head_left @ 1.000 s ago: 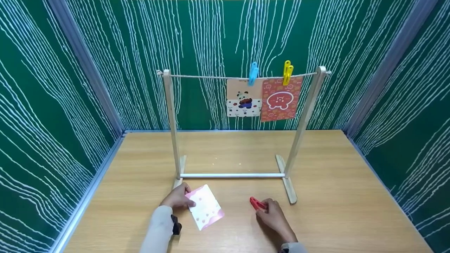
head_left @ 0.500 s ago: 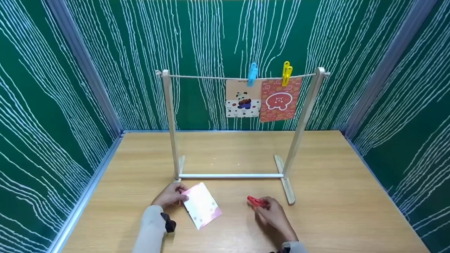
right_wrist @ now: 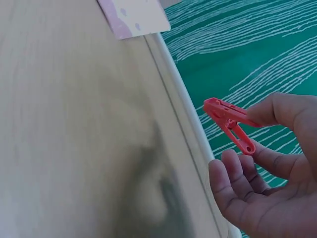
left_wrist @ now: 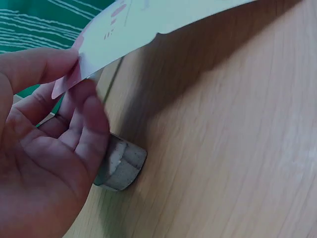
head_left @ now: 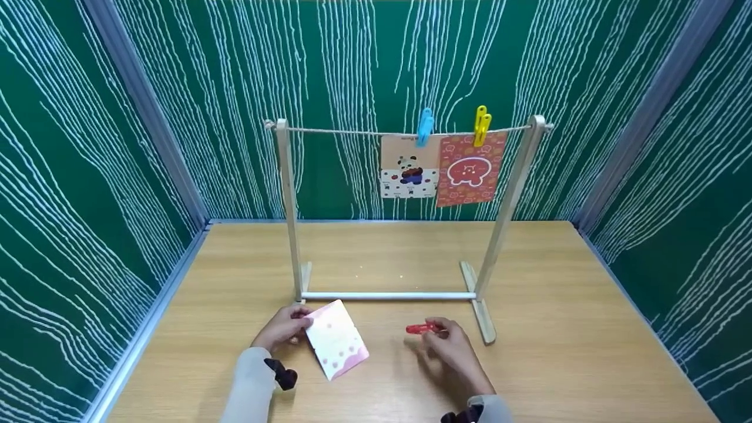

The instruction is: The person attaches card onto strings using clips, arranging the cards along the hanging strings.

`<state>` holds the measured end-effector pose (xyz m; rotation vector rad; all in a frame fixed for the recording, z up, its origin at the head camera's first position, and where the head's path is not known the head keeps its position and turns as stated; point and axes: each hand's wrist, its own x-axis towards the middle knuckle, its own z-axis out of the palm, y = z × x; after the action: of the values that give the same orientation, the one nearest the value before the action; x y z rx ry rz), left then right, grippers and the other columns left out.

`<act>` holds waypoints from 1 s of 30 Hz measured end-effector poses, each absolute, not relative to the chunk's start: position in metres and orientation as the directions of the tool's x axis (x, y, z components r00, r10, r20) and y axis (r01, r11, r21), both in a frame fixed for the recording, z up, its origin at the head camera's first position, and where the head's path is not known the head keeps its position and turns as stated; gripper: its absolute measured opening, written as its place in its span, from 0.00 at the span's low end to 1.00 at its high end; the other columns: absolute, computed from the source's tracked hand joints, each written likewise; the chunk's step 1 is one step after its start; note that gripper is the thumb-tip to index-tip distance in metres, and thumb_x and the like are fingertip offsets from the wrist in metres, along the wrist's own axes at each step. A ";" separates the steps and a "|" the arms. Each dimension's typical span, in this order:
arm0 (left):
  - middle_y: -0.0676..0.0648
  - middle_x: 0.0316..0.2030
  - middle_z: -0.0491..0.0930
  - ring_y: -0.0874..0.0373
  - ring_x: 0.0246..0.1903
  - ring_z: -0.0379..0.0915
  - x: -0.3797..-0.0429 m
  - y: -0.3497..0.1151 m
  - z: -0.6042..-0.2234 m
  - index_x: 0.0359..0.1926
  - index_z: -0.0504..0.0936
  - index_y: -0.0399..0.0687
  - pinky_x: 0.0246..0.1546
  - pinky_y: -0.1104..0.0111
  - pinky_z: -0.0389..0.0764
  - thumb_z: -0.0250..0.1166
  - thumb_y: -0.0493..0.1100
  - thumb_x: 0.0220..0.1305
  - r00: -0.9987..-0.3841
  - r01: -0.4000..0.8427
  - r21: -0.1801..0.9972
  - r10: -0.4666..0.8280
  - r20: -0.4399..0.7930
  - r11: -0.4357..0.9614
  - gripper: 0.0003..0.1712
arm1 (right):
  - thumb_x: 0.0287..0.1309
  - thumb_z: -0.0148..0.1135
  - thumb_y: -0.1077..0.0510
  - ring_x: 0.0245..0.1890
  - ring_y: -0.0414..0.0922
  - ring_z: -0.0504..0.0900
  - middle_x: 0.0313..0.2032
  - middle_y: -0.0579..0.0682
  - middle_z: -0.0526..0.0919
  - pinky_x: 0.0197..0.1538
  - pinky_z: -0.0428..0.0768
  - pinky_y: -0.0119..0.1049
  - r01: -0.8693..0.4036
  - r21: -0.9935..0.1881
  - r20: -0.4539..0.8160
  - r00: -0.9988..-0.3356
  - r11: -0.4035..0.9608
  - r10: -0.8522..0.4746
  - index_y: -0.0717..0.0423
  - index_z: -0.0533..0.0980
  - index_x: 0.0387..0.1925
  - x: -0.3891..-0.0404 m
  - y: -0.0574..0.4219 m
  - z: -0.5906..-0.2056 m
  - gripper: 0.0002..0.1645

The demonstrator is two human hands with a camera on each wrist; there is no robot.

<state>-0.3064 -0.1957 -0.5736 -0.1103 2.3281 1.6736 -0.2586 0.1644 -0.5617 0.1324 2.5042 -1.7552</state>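
My left hand (head_left: 284,326) pinches a white and pink card (head_left: 337,341) by its upper left corner, thumb on top and fingers beneath. In the left wrist view that card (left_wrist: 148,25) is tilted up off the table and throws a shadow on it. To the right, my right hand (head_left: 451,346) holds a red clothespin (head_left: 419,329) by its handle ends between thumb and index finger. The right wrist view shows the clothespin (right_wrist: 229,119) with its tip pointing away from the palm and nothing in it. Both hands are in front of a wooden drying rack (head_left: 388,296).
From the rack's string (head_left: 341,131) hang a panda card (head_left: 409,167) under a blue clothespin (head_left: 425,127) and a red card (head_left: 470,170) under a yellow clothespin (head_left: 482,126). The rack's feet (head_left: 483,320) stand on the wooden table (head_left: 558,317). Green walls with white lines enclose the table.
The red clothespin has turned from slanting to nearly level and shifted slightly left with my right hand. My left hand and the card have moved a little left and farther from me.
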 end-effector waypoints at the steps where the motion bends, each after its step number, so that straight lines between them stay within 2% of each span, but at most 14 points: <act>1: 0.46 0.35 0.77 0.58 0.26 0.72 -0.306 -0.195 -0.573 0.50 0.77 0.35 0.23 0.69 0.71 0.59 0.36 0.62 -0.960 -0.227 0.919 0.084 -0.267 0.322 0.16 | 0.52 0.63 0.62 0.36 0.45 0.77 0.40 0.57 0.80 0.37 0.79 0.34 0.105 -0.937 -0.104 -0.994 0.334 0.020 0.68 0.74 0.53 -0.257 0.162 -0.554 0.25; 4: 0.43 0.39 0.79 0.57 0.30 0.77 -0.307 -0.193 -0.571 0.52 0.76 0.34 0.30 0.67 0.76 0.59 0.36 0.63 -0.957 -0.254 0.922 0.065 -0.284 0.292 0.16 | 0.53 0.63 0.63 0.36 0.44 0.76 0.38 0.56 0.80 0.35 0.77 0.30 0.076 -0.943 -0.075 -0.997 0.325 0.018 0.70 0.75 0.51 -0.260 0.159 -0.549 0.23; 8: 0.40 0.44 0.79 0.55 0.34 0.79 -0.309 -0.191 -0.563 0.51 0.76 0.33 0.38 0.64 0.80 0.58 0.36 0.66 -0.959 -0.248 0.943 0.078 -0.271 0.222 0.15 | 0.53 0.63 0.63 0.37 0.43 0.78 0.40 0.57 0.81 0.36 0.76 0.29 0.087 -0.960 -0.083 -0.996 0.268 0.025 0.69 0.75 0.51 -0.265 0.155 -0.545 0.23; 13: 0.43 0.40 0.79 0.56 0.34 0.77 -0.312 -0.184 -0.552 0.47 0.79 0.34 0.39 0.63 0.81 0.60 0.35 0.65 -0.974 -0.213 0.964 0.040 -0.222 0.160 0.11 | 0.54 0.63 0.63 0.40 0.44 0.81 0.43 0.59 0.82 0.44 0.81 0.33 0.097 -0.980 -0.093 -0.995 0.173 0.028 0.70 0.74 0.53 -0.268 0.149 -0.532 0.25; 18: 0.42 0.37 0.80 0.57 0.34 0.79 -0.317 -0.175 -0.540 0.45 0.79 0.30 0.41 0.64 0.83 0.62 0.33 0.63 -0.988 -0.150 0.985 -0.055 -0.145 0.089 0.11 | 0.57 0.63 0.63 0.41 0.47 0.83 0.42 0.59 0.83 0.46 0.82 0.35 0.037 -0.988 -0.037 -0.999 0.150 0.002 0.71 0.73 0.54 -0.274 0.144 -0.524 0.24; 21: 0.42 0.36 0.80 0.58 0.34 0.79 -0.320 -0.170 -0.531 0.45 0.80 0.29 0.41 0.66 0.83 0.63 0.34 0.62 -0.989 -0.117 0.989 -0.102 -0.108 0.090 0.13 | 0.59 0.64 0.61 0.41 0.50 0.83 0.41 0.59 0.83 0.46 0.82 0.34 -0.004 -0.988 0.001 -1.000 0.152 -0.015 0.72 0.72 0.56 -0.279 0.142 -0.519 0.26; 25: 0.43 0.37 0.80 0.58 0.34 0.77 -0.323 -0.164 -0.519 0.45 0.81 0.32 0.40 0.66 0.82 0.63 0.37 0.64 -0.987 -0.088 0.987 -0.145 -0.068 0.136 0.12 | 0.59 0.65 0.58 0.41 0.46 0.81 0.41 0.57 0.83 0.44 0.81 0.32 -0.016 -0.983 0.013 -1.000 0.185 -0.017 0.69 0.72 0.58 -0.284 0.140 -0.511 0.28; 30: 0.41 0.39 0.81 0.56 0.38 0.75 -0.324 -0.157 -0.506 0.45 0.82 0.34 0.42 0.68 0.79 0.62 0.37 0.64 -0.982 -0.016 0.977 -0.189 0.024 0.211 0.12 | 0.58 0.66 0.57 0.43 0.44 0.81 0.43 0.56 0.83 0.48 0.80 0.35 -0.024 -0.975 0.017 -0.999 0.223 -0.030 0.65 0.74 0.57 -0.290 0.136 -0.501 0.27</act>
<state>-0.3243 -0.1573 -0.5058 -0.2173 2.5480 2.0537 -0.2904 0.1363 -0.5007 -0.0540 2.4525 -1.9539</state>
